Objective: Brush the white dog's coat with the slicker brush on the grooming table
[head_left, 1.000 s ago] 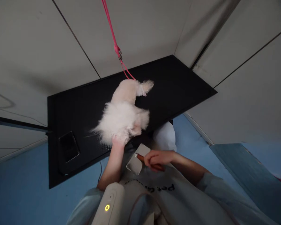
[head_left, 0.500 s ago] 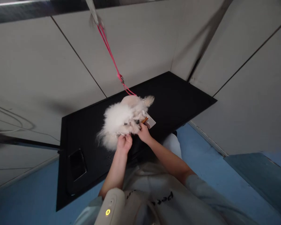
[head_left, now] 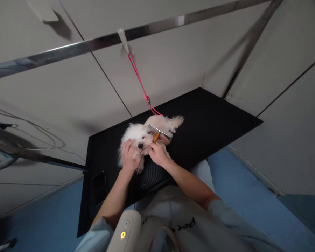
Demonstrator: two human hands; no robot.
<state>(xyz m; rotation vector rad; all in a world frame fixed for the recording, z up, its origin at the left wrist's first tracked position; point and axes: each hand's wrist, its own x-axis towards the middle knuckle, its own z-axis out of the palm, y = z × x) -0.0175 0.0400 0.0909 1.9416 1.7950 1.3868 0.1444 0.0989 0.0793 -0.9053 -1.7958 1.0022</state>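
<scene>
The head-worn camera looks forward and down over the wearer's torso [head_left: 212,231], which fills the lower edge. Wide coverage at middle range takes in most of the bench [head_left: 199,129], seen obliquely from above, and the wall [head_left: 173,70] behind. The left hand [head_left: 130,155] and right hand [head_left: 159,154] lie just below and around frame centre.

Dog [head_left: 144,132] on the table [head_left: 199,122], phone [head_left: 99,188] over at the left end, brush [head_left: 156,137] just right of the dog's head [head_left: 134,131], and behind, the leash [head_left: 138,74] hanging from the bar [head_left: 160,27]!
</scene>
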